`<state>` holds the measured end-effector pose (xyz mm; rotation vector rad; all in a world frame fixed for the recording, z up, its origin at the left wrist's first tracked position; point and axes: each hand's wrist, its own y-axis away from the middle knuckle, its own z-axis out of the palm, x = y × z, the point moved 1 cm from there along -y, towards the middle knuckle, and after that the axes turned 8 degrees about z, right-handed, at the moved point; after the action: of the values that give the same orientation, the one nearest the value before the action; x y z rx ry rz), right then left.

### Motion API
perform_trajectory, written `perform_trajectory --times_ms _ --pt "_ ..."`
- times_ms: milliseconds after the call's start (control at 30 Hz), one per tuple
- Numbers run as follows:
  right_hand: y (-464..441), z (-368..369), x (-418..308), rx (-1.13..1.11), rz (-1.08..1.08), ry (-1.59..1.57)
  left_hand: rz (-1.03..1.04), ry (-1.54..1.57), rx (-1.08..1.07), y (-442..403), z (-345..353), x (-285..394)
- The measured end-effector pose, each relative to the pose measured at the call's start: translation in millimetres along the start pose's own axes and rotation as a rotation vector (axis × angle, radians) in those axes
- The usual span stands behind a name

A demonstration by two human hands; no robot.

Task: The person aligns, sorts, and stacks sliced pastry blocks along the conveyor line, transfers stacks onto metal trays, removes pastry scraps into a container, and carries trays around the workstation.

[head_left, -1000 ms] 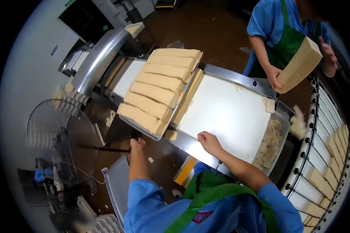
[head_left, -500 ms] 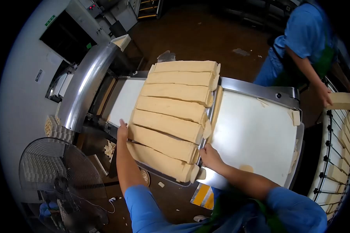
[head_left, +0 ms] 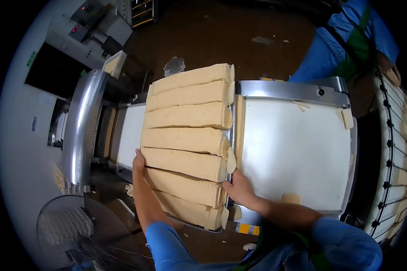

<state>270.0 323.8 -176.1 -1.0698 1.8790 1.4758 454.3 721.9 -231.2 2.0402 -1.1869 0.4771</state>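
Note:
A metal tray (head_left: pixel 233 126) carries several long, pale beige slabs (head_left: pixel 185 140) lying side by side; they look like dough or tofu, but I cannot tell which. My left hand (head_left: pixel 139 161) is at the tray's left side with the thumb up and the other fingers hidden. At the right side, my right hand (head_left: pixel 240 188) is closed around the tray's rim. Thin offcuts (head_left: pixel 231 161) hang at the slabs' right ends. Beneath the tray runs a white conveyor belt (head_left: pixel 294 153).
A curved steel machine housing (head_left: pixel 82 131) stands left, above a wire fan (head_left: pixel 83 226). Scraps (head_left: pixel 347 119) lie on the belt's far right. A co-worker in blue (head_left: pixel 323 49) stands at the upper right, beside a rack conveyor (head_left: pixel 386 162) bearing pale blocks.
My view has turned, and the tray with both hands appears further left and straighter. The co-worker's hand, seen earlier on a pale block, is now mostly out of sight.

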Motion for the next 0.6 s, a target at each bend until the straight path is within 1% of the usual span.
perform_trajectory --times_ms 67,133,200,233,267,333,367,400,433,467,500,533,567,600 --pt "2.0 0.0 -0.4 0.027 0.004 -0.012 -0.061 0.079 0.117 30.8 7.6 28.7" --pt "-6.6 -7.5 -2.1 0.077 -0.014 -0.011 -0.244 0.018 0.249 39.1 3.9 36.4" --pt "-15.1 -17.7 13.6 0.281 -0.13 -0.299 -0.2 0.052 0.256 56.1 3.4 40.5" --pt "-25.8 -27.9 20.9 0.196 -0.038 -0.492 -0.194 0.094 0.279 72.1 -1.4 36.2" --pt "-43.8 -41.2 41.2 0.099 -0.095 -0.481 -0.191 0.134 0.296 89.8 -3.6 29.8" --pt "-22.3 -90.4 14.4 0.007 -0.152 -0.574 -0.207 0.224 0.325 135.7 -3.9 13.1" --pt "-10.9 -99.9 16.0 0.026 -0.147 -0.581 -0.195 0.272 0.337 148.8 -3.4 15.4" --pt "-4.6 -108.9 17.9 -0.003 -0.213 -0.595 -0.178 0.281 0.31 150.2 3.1 17.1" --pt "2.4 -119.9 20.6 -0.035 -0.276 -0.608 -0.13 0.466 0.307 155.0 10.4 21.7" --pt "12.6 -132.9 24.3 -0.012 -0.265 -0.604 -0.099 0.644 0.304 164.1 17.0 23.8" --pt "26.6 -146.7 27.9 -0.04 -0.209 -0.627 -0.142 0.538 0.405 178.9 23.9 45.3" --pt "40.4 -163.4 33.6 -0.075 -0.158 -0.653 -0.15 0.532 0.395 199.0 34.1 70.6" --pt "50.8 -181.4 37.8 0.001 -0.208 -0.588 -0.101 0.509 0.376 215.6 46.9 95.9" --pt "61.2 -199.2 43.4 0.0 -0.209 -0.57 -0.055 0.495 0.364 226.3 58.7 111.6"
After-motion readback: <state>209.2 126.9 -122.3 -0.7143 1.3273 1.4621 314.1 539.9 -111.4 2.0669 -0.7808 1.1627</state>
